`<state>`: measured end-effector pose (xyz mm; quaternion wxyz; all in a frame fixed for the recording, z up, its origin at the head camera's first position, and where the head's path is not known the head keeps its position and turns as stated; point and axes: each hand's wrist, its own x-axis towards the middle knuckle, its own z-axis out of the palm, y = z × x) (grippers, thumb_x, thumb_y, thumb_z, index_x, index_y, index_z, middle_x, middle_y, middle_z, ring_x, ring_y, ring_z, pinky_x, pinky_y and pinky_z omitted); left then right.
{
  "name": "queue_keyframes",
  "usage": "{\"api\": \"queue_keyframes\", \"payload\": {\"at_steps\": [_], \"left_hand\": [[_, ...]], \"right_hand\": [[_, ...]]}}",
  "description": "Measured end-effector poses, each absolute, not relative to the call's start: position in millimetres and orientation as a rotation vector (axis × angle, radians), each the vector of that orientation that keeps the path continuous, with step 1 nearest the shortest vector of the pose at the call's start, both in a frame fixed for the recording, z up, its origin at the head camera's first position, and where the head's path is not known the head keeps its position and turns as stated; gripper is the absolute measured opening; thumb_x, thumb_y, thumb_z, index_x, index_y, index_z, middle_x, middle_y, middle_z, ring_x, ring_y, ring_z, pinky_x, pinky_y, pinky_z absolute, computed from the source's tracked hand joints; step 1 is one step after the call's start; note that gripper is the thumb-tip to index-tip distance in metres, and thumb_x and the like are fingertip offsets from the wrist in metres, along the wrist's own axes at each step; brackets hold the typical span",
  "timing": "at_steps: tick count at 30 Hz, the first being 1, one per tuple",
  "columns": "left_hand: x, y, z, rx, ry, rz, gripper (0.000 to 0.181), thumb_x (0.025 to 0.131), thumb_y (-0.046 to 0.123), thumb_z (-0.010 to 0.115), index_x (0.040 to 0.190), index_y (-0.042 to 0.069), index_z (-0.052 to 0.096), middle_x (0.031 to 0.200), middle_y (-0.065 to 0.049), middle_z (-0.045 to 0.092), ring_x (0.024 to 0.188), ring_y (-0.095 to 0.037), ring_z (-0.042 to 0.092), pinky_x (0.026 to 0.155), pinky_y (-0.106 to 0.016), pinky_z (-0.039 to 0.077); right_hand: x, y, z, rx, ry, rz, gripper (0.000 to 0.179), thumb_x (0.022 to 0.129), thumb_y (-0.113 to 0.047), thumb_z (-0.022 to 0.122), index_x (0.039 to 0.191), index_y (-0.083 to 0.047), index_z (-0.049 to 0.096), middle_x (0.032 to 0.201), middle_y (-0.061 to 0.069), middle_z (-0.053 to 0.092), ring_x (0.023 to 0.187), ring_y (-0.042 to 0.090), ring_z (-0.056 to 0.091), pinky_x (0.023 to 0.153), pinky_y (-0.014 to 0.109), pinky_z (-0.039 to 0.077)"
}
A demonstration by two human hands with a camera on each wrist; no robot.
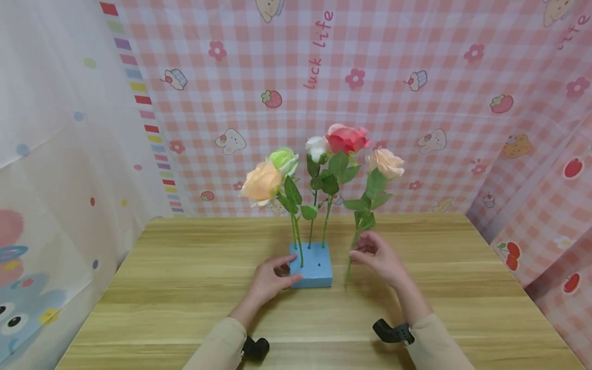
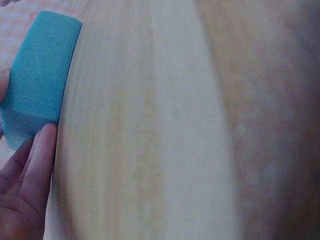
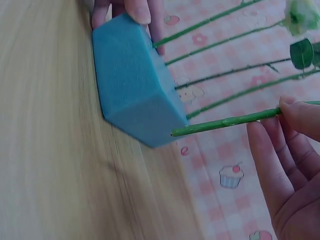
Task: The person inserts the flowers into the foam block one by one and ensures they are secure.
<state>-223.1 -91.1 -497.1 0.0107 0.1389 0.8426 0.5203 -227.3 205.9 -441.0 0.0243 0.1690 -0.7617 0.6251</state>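
Note:
A blue foam block (image 1: 316,280) stands on the table with several artificial roses upright in its top. They are a peach rose (image 1: 261,182), a green-white rose (image 1: 284,161), a white rose (image 1: 316,148) and a red-pink rose (image 1: 347,137). My left hand (image 1: 272,280) grips the block's left end, thumb at the front edge and fingers along the side. To the right of the block, my right hand (image 1: 376,257) pinches the green stem (image 3: 225,122) of a pale peach rose (image 1: 387,163). In the right wrist view its bare lower end overlaps the block's edge. A small dark hole (image 1: 319,264) shows in the block's top near the front.
The wooden table (image 1: 185,288) runs back to a pink checked cloth (image 1: 287,61). A white patterned curtain (image 1: 69,128) hangs at the left, and more printed cloth (image 1: 555,231) at the right. A black wrist camera (image 1: 393,331) sits on the right cuff.

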Motion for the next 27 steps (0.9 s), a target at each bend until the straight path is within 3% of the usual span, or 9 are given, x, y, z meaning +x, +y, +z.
{"api": "queue_keyframes", "payload": {"at_steps": [5,11,18,22,27], "left_hand": [[-223.0,-91.3,-496.9,0.434,2.621,1.638,0.055,0.081,0.033,0.083,0.13,0.013,0.067,0.101,-0.003,0.064,0.086,-0.016,0.062,0.072,-0.032,0.055],[-222.6,-91.7,-496.9,0.44,2.603,1.664,0.055,0.081,0.032,0.084,0.129,0.013,0.068,0.1,-0.003,0.065,0.085,-0.016,0.062,0.072,-0.032,0.055],[-222.9,-91.5,-497.1,0.446,2.606,1.653,0.055,0.081,0.034,0.084,0.13,0.014,0.068,0.1,-0.002,0.065,0.086,-0.016,0.062,0.073,-0.033,0.055],[-223.2,-91.4,-497.1,0.449,2.602,1.66,0.055,0.081,0.034,0.084,0.13,0.014,0.068,0.1,-0.002,0.065,0.086,-0.016,0.062,0.072,-0.033,0.055],[-223.3,-91.7,-497.2,0.451,2.606,1.661,0.055,0.081,0.034,0.084,0.129,0.013,0.068,0.099,-0.002,0.065,0.085,-0.016,0.062,0.072,-0.032,0.055]], "right_hand": [[-229.6,195.5,-437.1,0.555,-2.386,1.885,0.028,0.087,0.011,0.069,0.109,0.012,0.052,0.091,0.015,0.06,0.082,0.015,0.062,0.071,0.042,0.06],[-230.1,184.2,-432.9,0.558,-2.424,1.794,0.03,0.088,0.003,0.072,0.112,0.009,0.055,0.09,0.014,0.062,0.082,0.02,0.063,0.07,0.038,0.059],[-228.3,174.3,-431.3,0.52,-2.399,1.724,0.024,0.088,-0.001,0.073,0.105,0.003,0.057,0.088,0.012,0.064,0.083,0.021,0.064,0.07,0.038,0.059],[-227.9,170.9,-430.4,0.481,-2.388,1.685,0.021,0.088,0.001,0.073,0.101,0.003,0.056,0.087,0.012,0.064,0.083,0.019,0.064,0.071,0.035,0.059],[-228.4,165.3,-428.0,0.51,-2.358,1.628,0.017,0.087,0.006,0.071,0.098,0.006,0.058,0.086,0.016,0.065,0.085,0.03,0.066,0.072,0.036,0.059]]}}
